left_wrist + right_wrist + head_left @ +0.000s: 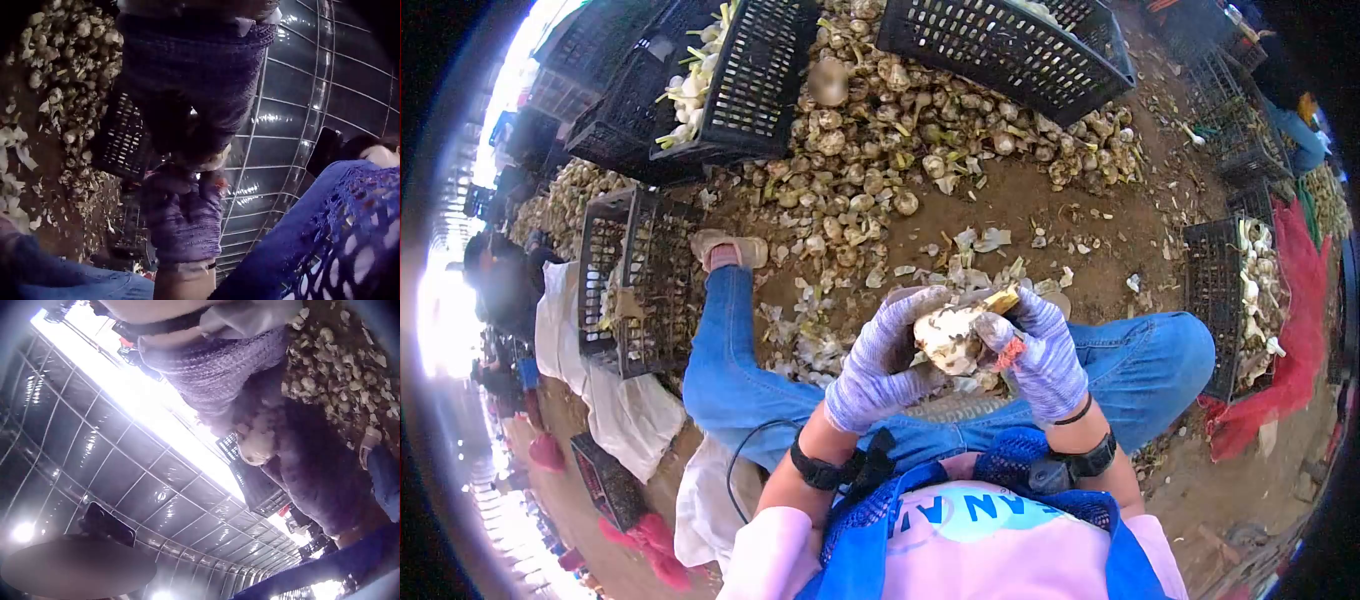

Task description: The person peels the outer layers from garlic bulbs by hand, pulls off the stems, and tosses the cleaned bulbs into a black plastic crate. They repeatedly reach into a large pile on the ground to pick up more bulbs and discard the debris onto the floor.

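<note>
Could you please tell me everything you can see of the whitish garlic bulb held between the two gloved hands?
The whitish, rounded garlic bulb has brown, soil-like stains and papery-looking skin. What looks like its short, yellowish stem points toward the upper right in the head view. It is held off the ground: the left hand in a lavender knitted glove grips one side, the similarly gloved right hand the other. Fingers hide part of it.
</note>
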A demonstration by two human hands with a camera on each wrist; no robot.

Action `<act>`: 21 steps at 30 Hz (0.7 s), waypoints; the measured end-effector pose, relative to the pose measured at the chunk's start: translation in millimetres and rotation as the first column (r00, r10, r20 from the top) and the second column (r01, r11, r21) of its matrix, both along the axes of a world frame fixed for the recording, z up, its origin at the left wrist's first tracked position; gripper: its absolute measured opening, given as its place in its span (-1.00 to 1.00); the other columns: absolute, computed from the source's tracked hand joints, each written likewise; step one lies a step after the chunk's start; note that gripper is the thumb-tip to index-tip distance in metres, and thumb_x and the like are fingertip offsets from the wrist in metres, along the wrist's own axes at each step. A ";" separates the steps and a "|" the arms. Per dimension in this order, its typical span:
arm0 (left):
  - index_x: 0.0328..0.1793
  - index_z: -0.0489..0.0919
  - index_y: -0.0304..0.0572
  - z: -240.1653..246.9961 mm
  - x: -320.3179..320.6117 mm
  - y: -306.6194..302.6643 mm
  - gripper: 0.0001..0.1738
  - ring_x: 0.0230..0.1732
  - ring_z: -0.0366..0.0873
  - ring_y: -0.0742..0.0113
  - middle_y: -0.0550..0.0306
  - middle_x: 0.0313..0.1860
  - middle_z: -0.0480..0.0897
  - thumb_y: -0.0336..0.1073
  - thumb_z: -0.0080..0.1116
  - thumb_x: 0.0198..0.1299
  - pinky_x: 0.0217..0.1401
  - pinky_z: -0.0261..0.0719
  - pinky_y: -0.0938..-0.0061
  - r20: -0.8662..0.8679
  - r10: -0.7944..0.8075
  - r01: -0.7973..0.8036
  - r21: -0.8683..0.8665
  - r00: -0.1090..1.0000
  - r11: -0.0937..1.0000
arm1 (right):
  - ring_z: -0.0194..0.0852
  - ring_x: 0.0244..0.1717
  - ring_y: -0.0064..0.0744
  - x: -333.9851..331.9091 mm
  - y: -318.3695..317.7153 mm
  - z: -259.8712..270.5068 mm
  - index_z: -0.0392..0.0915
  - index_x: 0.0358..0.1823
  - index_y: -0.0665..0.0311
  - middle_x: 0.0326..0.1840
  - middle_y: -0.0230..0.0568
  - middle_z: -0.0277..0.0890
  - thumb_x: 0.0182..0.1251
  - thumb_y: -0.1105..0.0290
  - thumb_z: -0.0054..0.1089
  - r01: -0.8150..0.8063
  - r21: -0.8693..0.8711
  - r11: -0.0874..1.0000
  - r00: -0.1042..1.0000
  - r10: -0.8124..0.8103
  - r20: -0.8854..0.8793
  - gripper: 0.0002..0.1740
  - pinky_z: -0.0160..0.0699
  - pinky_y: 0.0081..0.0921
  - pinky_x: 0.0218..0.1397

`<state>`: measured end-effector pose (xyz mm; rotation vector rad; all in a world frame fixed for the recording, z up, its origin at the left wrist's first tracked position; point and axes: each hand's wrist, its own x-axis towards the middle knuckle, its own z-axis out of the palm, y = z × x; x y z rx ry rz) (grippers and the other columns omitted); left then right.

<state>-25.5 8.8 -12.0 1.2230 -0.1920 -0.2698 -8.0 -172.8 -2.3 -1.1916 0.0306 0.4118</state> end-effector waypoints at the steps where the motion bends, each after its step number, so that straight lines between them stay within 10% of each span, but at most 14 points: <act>1: 0.25 0.27 -0.22 0.5 -2.3 0.8 -0.17 0.23 0.29 0.19 0.04 0.20 0.33 -0.30 0.43 -0.21 0.28 0.24 0.33 0.001 0.000 0.000 -0.001 1.000 1.000 | 0.48 -0.25 -0.58 -0.2 -0.6 0.2 0.50 -0.17 0.34 -0.26 -0.33 0.55 0.14 0.44 0.19 0.000 -0.001 1.000 1.000 0.000 0.001 -0.77 0.48 -0.62 -0.17; 7: 0.31 0.20 -0.22 8.4 -6.1 1.7 -0.13 0.16 0.38 0.23 0.07 0.17 0.40 -0.33 0.40 -0.18 0.25 0.29 0.35 -0.215 -0.050 0.016 -0.156 0.975 0.988 | 0.45 -0.31 -0.61 -0.1 -6.8 -0.8 0.50 -0.14 0.35 -0.30 -0.35 0.54 0.10 0.41 0.21 -0.070 -0.024 0.997 0.995 0.069 -0.070 -0.71 0.46 -0.64 -0.20; 10: 0.26 0.26 -0.19 -13.2 -12.5 2.7 -0.17 0.05 0.45 0.26 0.08 0.10 0.45 0.05 0.29 -0.10 0.07 0.45 0.40 -0.326 -0.210 0.082 -0.366 0.922 0.927 | 0.41 -0.35 -0.64 -0.6 -11.2 -10.8 0.50 -0.15 0.34 -0.33 -0.37 0.52 0.10 0.41 0.20 -0.110 0.027 0.994 0.990 0.112 -0.088 -0.73 0.45 -0.65 -0.23; 12: 0.25 0.27 -0.18 -25.8 -18.4 1.2 -0.18 0.03 0.46 0.27 0.08 0.08 0.45 0.06 0.27 -0.09 0.01 0.47 0.41 -0.386 -0.182 0.030 -0.369 0.904 0.929 | 0.39 -0.36 -0.62 -2.3 -10.2 -23.4 0.47 -0.09 0.35 -0.27 -0.36 0.49 0.11 0.39 0.19 0.033 -0.369 0.929 0.919 0.116 0.376 -0.68 0.45 -0.62 -0.25; 14: 0.24 0.27 -0.17 -13.3 -16.0 -1.3 -0.19 0.00 0.47 0.28 0.09 0.07 0.46 0.04 0.28 -0.11 -0.03 0.49 0.42 -0.630 -0.282 -0.221 -0.599 0.723 0.770 | 0.40 -0.31 -0.60 -11.2 -7.4 -23.8 0.44 -0.05 0.34 -0.21 -0.34 0.48 0.13 0.38 0.18 -0.003 -0.090 0.996 0.983 0.020 0.184 -0.64 0.44 -0.61 -0.21; 15: 0.24 0.27 -0.17 -12.2 -14.3 -0.5 -0.19 0.00 0.47 0.28 0.09 0.07 0.46 0.04 0.28 -0.11 -0.03 0.49 0.42 -0.632 -0.281 -0.223 -0.598 0.722 0.770 | 0.41 -0.26 -0.58 -11.5 -3.1 -16.4 0.40 0.00 0.33 -0.15 -0.31 0.46 0.14 0.36 0.17 0.029 0.195 0.980 0.999 -0.023 -0.033 -0.61 0.43 -0.61 -0.17; 17: 0.23 0.28 -0.18 -11.1 -11.0 2.0 -0.18 0.03 0.45 0.27 0.09 0.08 0.44 0.02 0.33 -0.13 0.05 0.46 0.39 -0.419 -0.099 -0.015 -0.260 0.903 0.965 | 0.41 -0.17 -0.55 -7.3 -4.5 -3.7 0.34 0.08 0.34 -0.06 -0.27 0.43 0.16 0.35 0.15 -0.075 0.101 0.992 0.991 0.086 -0.101 -0.55 0.41 -0.59 -0.07; 21: 0.24 0.25 -0.22 -1.4 -5.4 -0.4 -0.14 0.17 0.36 0.25 0.08 0.12 0.41 -0.19 0.44 -0.22 0.22 0.33 0.34 -0.227 -0.034 0.002 -0.143 0.973 0.990 | 0.42 -0.13 -0.58 -7.8 2.9 -2.1 0.39 0.02 0.35 -0.11 -0.28 0.47 0.18 0.36 0.15 0.093 0.190 0.977 0.992 -0.073 -0.107 -0.61 0.43 -0.60 -0.08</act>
